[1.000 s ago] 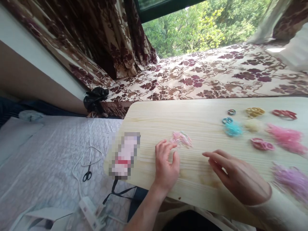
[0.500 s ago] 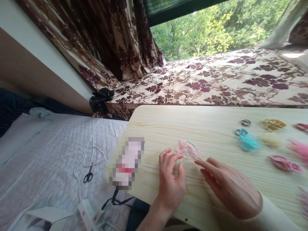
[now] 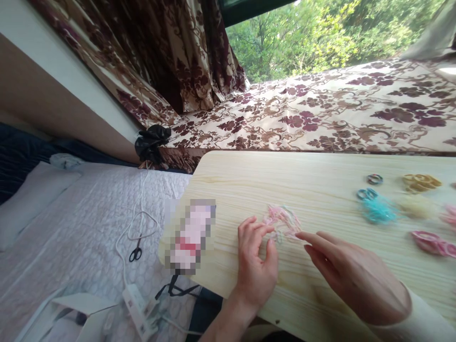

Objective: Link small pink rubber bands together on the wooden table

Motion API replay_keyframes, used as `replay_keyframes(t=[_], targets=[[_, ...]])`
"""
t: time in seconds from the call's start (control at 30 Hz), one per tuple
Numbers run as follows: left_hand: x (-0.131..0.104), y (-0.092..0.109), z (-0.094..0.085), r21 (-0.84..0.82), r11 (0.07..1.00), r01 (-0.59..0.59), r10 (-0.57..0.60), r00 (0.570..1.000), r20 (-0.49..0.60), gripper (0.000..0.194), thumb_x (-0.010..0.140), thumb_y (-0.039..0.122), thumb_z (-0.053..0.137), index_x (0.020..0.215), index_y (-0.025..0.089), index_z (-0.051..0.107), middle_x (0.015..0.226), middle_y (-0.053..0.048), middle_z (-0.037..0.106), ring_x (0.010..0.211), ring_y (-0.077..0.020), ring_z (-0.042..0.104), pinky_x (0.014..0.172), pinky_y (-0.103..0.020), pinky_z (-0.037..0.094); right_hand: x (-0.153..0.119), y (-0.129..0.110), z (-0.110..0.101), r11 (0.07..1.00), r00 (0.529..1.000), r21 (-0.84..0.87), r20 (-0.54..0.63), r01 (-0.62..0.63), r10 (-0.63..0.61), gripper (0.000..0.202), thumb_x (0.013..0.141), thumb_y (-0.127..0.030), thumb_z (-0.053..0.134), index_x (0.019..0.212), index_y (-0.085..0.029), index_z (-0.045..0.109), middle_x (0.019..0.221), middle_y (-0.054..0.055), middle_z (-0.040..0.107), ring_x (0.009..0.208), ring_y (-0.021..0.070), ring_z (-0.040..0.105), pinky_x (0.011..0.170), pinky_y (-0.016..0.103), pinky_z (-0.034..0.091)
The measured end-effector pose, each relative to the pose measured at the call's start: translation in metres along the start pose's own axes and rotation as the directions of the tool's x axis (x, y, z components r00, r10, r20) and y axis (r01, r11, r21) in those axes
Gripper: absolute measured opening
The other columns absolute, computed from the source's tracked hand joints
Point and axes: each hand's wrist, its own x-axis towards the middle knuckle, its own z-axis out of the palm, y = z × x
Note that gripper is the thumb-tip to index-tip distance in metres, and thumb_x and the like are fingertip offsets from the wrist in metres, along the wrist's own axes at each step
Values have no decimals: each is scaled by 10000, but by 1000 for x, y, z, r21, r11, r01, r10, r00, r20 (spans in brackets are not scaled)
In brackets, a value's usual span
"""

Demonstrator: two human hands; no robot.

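Note:
A small loose heap of thin pastel strands or bands, pink with some white and pale green, lies on the light wooden table. At its left edge my left hand rests with fingers apart and thumb raised, fingertips beside or touching the strands. From the right comes my right hand, its index finger stretched to the heap's near right edge, the other fingers loosely bent below it. Neither hand grips anything that I can see.
To the right are blue hair-tie-like rings, a turquoise heap, mustard rings, a pale yellow heap, a multicoloured ring and pink rings. A blurred-out object lies left; scissors are on the bed.
The pastel heap looks a little more spread, with pale green bits showing at its near side. Both hands stay beside it with little movement. The view has shifted slightly.

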Motion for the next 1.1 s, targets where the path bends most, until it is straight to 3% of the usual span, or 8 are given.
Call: replay_keyframes(t=[0.17,0.27,0.37,0.43,0.57,0.67,0.83,1.1], targets=[[1,1,0,-4,1000,7,-7,1000,-12,292,868,49,505,1071,209,642,1039,-72,692,1218,-261,543,1080,-491,450,0,9,2,1000,995,17,97,-26,24,337,952,-267,379,1020,-269,709,780,2,731,605,155,700,478,255,445],[2,1,0,-14,1000,14,-15,1000,-24,292,868,44,499,1064,211,637,1036,-67,695,1215,-254,546,1078,-482,453,3,10,3,997,996,-28,46,-71,72,327,944,-284,397,1032,-265,712,760,18,722,576,159,678,464,259,428],[2,1,0,-21,1000,15,-16,999,-30,295,867,38,499,1067,214,628,1037,-59,701,1216,-247,544,1078,-471,454,8,3,5,1000,999,8,31,-30,29,344,945,-268,386,1078,-259,703,802,31,730,591,151,673,482,256,431],[1,1,0,-21,1000,13,-13,999,-31,305,860,30,502,1070,214,625,1045,-55,702,1218,-243,541,1080,-465,453,11,-4,8,998,996,55,82,17,-21,355,942,-234,370,1078,-262,696,833,34,736,628,149,683,518,254,445],[1,1,-1,-22,1000,13,-14,999,-30,308,855,27,505,1072,210,623,1049,-55,702,1219,-242,539,1078,-464,455,11,-12,10,999,984,16,174,39,-41,325,935,-212,366,892,-255,685,728,15,695,607,159,673,510,269,419],[1,1,-1,-24,1000,8,-9,1000,-27,301,863,36,504,1076,209,628,1044,-59,703,1218,-247,541,1077,-473,452,4,-7,3,998,991,-57,130,42,-34,314,944,-236,373,820,-259,661,677,-1,661,560,153,645,484,276,379],[2,1,-1,-27,1000,-6,5,999,-42,294,858,38,516,1066,208,638,1041,-61,709,1199,-247,554,1063,-469,457,-6,2,-6,997,1000,-73,-3,27,-28,320,975,-293,357,879,-256,660,686,-4,661,505,127,608,445,271,333],[3,-1,-1,-39,999,-29,28,999,-40,286,856,24,511,1048,194,638,1014,-58,704,1189,-241,545,1065,-464,449,0,-3,17,992,998,-116,-9,-59,58,279,895,-463,542,746,-233,598,658,-20,617,486,117,554,450,269,285]])
